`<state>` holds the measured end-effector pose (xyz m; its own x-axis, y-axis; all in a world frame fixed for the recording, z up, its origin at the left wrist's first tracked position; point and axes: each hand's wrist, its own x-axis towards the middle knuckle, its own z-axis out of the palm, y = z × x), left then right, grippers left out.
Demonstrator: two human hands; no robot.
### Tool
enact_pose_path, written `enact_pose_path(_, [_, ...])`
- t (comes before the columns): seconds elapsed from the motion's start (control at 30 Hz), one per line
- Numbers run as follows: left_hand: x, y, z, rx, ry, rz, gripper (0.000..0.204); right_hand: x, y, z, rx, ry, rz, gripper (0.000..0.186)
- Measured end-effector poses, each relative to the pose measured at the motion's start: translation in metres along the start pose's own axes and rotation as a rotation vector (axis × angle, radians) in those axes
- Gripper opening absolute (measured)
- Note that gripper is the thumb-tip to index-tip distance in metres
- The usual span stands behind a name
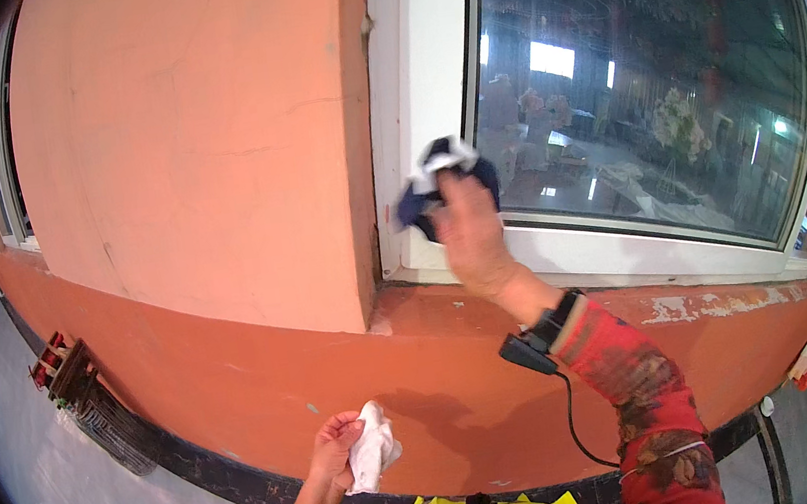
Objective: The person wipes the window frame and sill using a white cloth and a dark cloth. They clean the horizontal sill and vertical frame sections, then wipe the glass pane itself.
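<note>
Blurred fingers of the right hand (pixel 477 233) grip a bunched, soft navy-and-white cloth (pixel 484 180) at the smooth white window frame (pixel 430 57), by the lower left corner of the shiny glass (pixel 643 71); how tightly they curl is unclear. That hand is raised, fingers upward, its forearm slanting in from the lower right in a red patterned sleeve (pixel 640 374). The left hand (pixel 326 458), held low, pinches a crumpled white cloth (pixel 374 447) between thumb and fingers, its folds hanging. Black bands circle the 2 wrists. Farther out are a terracotta sill (pixel 420 305) with chipped paint and a wall (pixel 189 147) in 2 colors, peach above terracotta.
</note>
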<state>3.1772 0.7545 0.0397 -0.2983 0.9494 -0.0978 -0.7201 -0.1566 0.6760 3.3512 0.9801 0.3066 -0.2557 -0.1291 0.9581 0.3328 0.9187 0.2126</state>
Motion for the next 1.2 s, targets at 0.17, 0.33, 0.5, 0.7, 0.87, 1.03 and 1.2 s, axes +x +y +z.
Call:
enact_pose_path(0.17, [-0.015, -0.002, -0.011, 0.014, 0.037, 0.050, 0.011, 0.000, 0.014, 0.018, -0.115, -0.638, -0.083, 0.044])
enact_pose_path(0.33, [-0.031, 0.014, -0.035, 0.053, 0.110, 0.104, 0.014, 0.107, 0.061, 0.007, -0.448, -0.348, -0.326, 0.042])
enact_pose_path(0.5, [-0.032, 0.025, -0.022, 0.148, 0.074, 0.084, 0.020, 0.261, 0.105, -0.004, -0.638, 0.121, -0.343, 0.040])
enact_pose_path(0.7, [-0.018, 0.058, 0.038, 0.124, -0.160, 0.101, 0.045, 0.243, 0.099, 0.008, -0.633, -0.009, -0.348, 0.045])
enact_pose_path(0.87, [0.001, 0.097, 0.099, 0.246, -0.336, 0.257, 0.050, 0.081, 0.063, 0.004, -0.508, -0.235, -0.454, 0.019])
enact_pose_path(1.03, [0.017, 0.108, 0.151, 0.126, -0.353, 0.293, 0.033, -0.035, 0.039, -0.029, -0.334, -0.646, -0.492, 0.019])
enact_pose_path(1.2, [0.026, 0.105, 0.191, 0.196, -0.316, 0.383, 0.020, -0.045, 0.067, -0.076, -0.391, -0.815, -0.419, 0.019])
